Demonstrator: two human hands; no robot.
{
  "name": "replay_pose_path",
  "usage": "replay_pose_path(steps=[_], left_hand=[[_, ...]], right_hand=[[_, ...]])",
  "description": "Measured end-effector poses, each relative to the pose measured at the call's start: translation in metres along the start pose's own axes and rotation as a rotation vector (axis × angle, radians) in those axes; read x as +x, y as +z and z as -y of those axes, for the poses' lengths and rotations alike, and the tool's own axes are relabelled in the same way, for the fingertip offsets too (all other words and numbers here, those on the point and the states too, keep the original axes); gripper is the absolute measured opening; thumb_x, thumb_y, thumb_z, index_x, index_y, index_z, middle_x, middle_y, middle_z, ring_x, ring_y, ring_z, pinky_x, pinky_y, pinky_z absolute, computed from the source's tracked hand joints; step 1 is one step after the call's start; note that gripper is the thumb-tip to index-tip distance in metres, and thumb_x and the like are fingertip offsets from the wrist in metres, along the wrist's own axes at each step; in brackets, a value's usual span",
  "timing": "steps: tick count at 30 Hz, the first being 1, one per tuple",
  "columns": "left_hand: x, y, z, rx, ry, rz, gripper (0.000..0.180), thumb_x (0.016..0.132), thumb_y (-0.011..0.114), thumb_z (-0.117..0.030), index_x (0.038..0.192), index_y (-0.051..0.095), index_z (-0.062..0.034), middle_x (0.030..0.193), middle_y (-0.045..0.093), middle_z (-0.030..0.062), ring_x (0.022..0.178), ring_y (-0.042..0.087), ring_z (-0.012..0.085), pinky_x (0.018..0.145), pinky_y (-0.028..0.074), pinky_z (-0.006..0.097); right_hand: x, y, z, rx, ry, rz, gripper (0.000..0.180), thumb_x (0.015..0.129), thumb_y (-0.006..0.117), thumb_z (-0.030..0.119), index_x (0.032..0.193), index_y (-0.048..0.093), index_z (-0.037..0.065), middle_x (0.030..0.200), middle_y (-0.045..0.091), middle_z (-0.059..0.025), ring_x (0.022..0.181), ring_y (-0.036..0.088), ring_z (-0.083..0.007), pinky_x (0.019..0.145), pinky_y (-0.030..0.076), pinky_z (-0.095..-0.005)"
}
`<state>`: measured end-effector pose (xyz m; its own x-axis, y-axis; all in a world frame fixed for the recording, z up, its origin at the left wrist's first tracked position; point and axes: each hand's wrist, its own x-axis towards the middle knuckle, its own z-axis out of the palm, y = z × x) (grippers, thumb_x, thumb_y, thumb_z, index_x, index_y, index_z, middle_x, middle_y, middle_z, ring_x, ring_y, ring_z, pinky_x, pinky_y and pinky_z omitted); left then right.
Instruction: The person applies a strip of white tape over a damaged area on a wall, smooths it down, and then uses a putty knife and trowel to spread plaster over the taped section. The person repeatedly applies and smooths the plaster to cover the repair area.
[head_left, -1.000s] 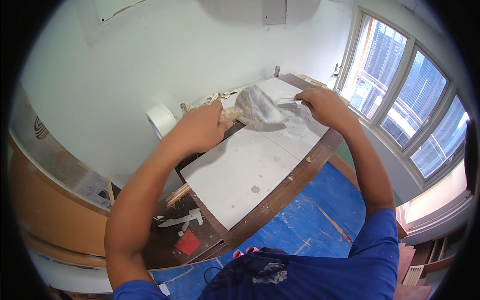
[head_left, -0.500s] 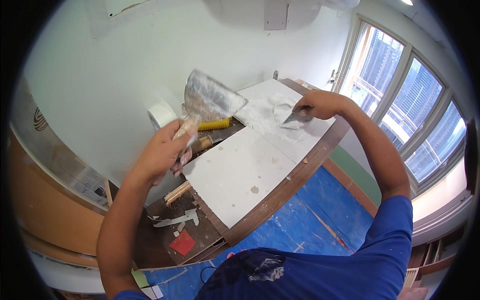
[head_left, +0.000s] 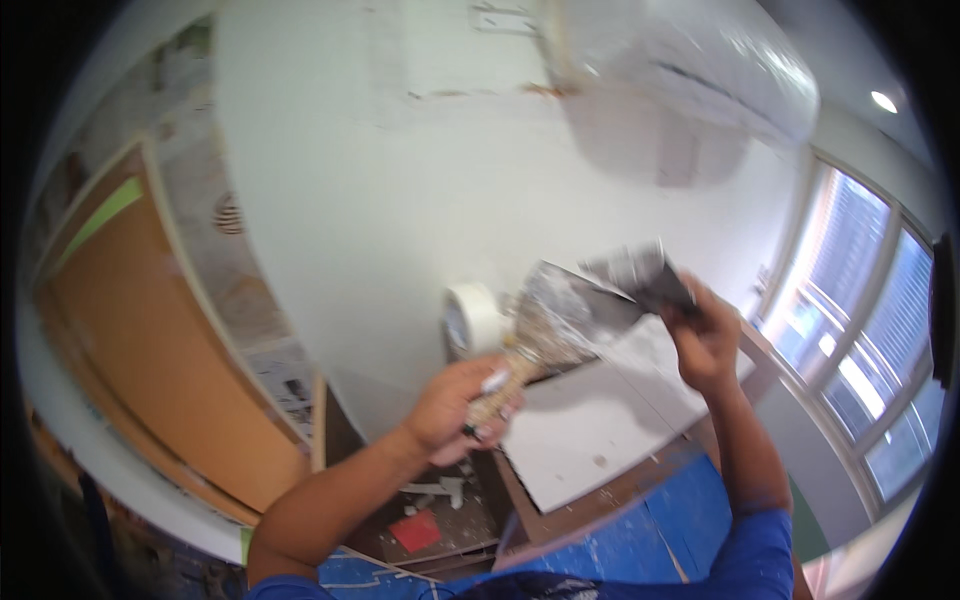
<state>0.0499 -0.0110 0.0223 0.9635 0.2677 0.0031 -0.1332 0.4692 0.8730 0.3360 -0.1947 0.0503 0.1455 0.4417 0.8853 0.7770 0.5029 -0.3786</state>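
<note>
My left hand [head_left: 455, 408] grips the crusted, pale handle of a wide putty knife [head_left: 560, 325], its blade raised and smeared with white filler. My right hand [head_left: 708, 338] is closed on a smaller dark scraper [head_left: 645, 280], blurred by motion. The scraper meets or overlaps the far corner of the wide blade; I cannot tell whether they touch. Below both tools lies a white board [head_left: 590, 430] on a brown wooden cabinet top, partly hidden by the wide blade and my right hand.
A white roll of tape [head_left: 475, 318] stands against the pale wall behind. Scraps and a red piece [head_left: 415, 531] lie on the brown surface at left. Blue sheeting [head_left: 640, 530] covers the floor. An orange-brown door panel [head_left: 165, 350] is at left, windows [head_left: 850, 270] at right.
My right hand has lifted the scraper off the white filler on the board and brought it to the wide putty knife's blade. The view has tilted up toward the wall.
</note>
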Motion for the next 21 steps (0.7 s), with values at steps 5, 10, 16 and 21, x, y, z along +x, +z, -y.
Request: replay_pose_path(steps=[5, 10, 16, 21], left_hand=[[-0.034, -0.001, -0.005, -0.015, 0.135, 0.086, 0.035, 0.114, 0.047, -0.030, 0.132, 0.054, -0.0005, 0.085, 0.060, 0.0094, 0.050, 0.046, 0.0087, 0.047, 0.040, 0.024], [-0.080, -0.007, -0.015, 0.212, 0.366, -0.052, 0.035, 0.114, 0.048, -0.027, 0.134, 0.054, 0.0014, 0.086, 0.061, 0.0092, 0.054, 0.051, 0.0093, 0.049, 0.041, 0.024], [-0.072, -0.006, -0.001, 1.560, 1.108, -0.515, 0.049, 0.101, 0.067, -0.010, 0.145, 0.054, 0.0067, 0.097, 0.067, 0.0203, 0.086, 0.071, 0.0291, 0.070, 0.059, 0.034], [-0.067, -0.020, 0.017, 1.945, 1.200, -0.541, 0.059, 0.093, 0.071, -0.004, 0.149, 0.053, 0.0054, 0.098, 0.068, 0.0195, 0.081, 0.070, 0.0318, 0.067, 0.059, 0.038]], right_hand=[[0.006, 0.027, 0.018, -0.135, -0.169, 0.174, 0.058, 0.090, 0.058, -0.020, 0.142, 0.065, 0.004, 0.128, 0.075, -0.0214, 0.119, 0.074, -0.0306, 0.099, 0.058, -0.0376], [0.033, 0.028, 0.010, -0.391, -0.315, 0.379, 0.058, 0.088, 0.060, -0.017, 0.142, 0.063, 0.005, 0.127, 0.074, -0.0186, 0.103, 0.078, -0.0265, 0.091, 0.060, -0.0385], [0.019, 0.074, 0.045, 1.075, 0.877, 0.103, 0.034, 0.102, 0.060, 0.010, 0.131, 0.058, -0.007, 0.111, 0.073, -0.0185, 0.088, 0.077, -0.0256, 0.066, 0.067, -0.0415], [0.013, 0.094, 0.073, 1.502, 1.006, 0.152, 0.027, 0.102, 0.058, 0.013, 0.123, 0.064, -0.003, 0.108, 0.076, -0.0138, 0.087, 0.078, -0.0241, 0.060, 0.065, -0.0420]])
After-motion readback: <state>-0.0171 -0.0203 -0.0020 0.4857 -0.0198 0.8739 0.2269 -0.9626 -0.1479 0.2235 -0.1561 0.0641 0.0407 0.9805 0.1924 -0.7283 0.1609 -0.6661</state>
